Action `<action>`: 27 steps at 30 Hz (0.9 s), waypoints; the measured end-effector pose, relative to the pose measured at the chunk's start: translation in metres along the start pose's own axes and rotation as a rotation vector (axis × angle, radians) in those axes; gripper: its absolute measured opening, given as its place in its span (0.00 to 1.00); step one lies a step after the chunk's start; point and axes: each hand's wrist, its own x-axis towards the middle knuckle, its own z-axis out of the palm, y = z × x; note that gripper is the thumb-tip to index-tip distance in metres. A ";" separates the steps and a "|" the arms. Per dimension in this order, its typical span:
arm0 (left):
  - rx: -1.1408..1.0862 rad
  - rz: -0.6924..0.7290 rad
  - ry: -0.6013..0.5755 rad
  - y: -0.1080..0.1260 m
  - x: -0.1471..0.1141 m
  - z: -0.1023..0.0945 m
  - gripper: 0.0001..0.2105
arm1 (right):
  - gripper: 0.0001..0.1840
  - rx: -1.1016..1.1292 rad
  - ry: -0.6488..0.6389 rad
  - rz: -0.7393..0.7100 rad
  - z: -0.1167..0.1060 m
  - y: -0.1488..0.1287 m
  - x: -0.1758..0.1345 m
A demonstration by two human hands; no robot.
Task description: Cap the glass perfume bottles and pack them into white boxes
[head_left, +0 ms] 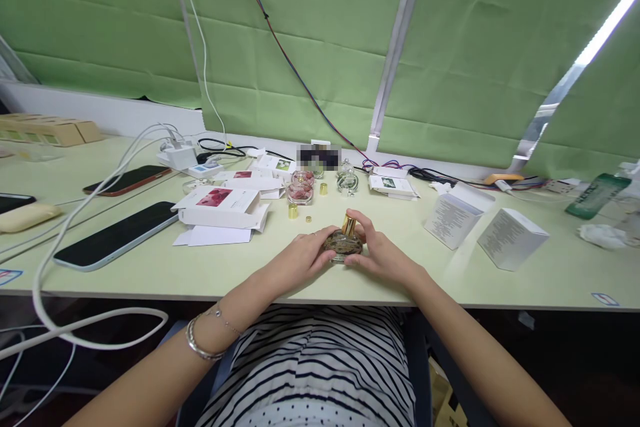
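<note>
A small round glass perfume bottle (343, 244) with dark contents stands on the table near its front edge. My left hand (303, 255) is closed around the bottle's left side, the thumb low on the glass. From the right, my right hand (384, 252) grips it too, with a finger on top of the gold cap (349, 224) and the thumb at the base. The fingers hide part of the glass. Just beyond my hands lie a tiny gold piece (309, 219) and a gold cylinder (293, 211). Behind them stand pink bottles (301, 188) and a clear bottle (347, 181).
Opened white boxes (220, 208) and a phone (117, 237) lie left on the table (320, 287). Two white cartons (513, 239) stand at right, near a green bottle (599, 195). White cables (45, 293) loop over the left front edge. Green blinds (310, 47) hang behind.
</note>
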 end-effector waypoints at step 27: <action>0.000 -0.008 -0.008 0.002 0.000 -0.001 0.18 | 0.42 -0.025 0.016 -0.021 0.000 0.000 0.001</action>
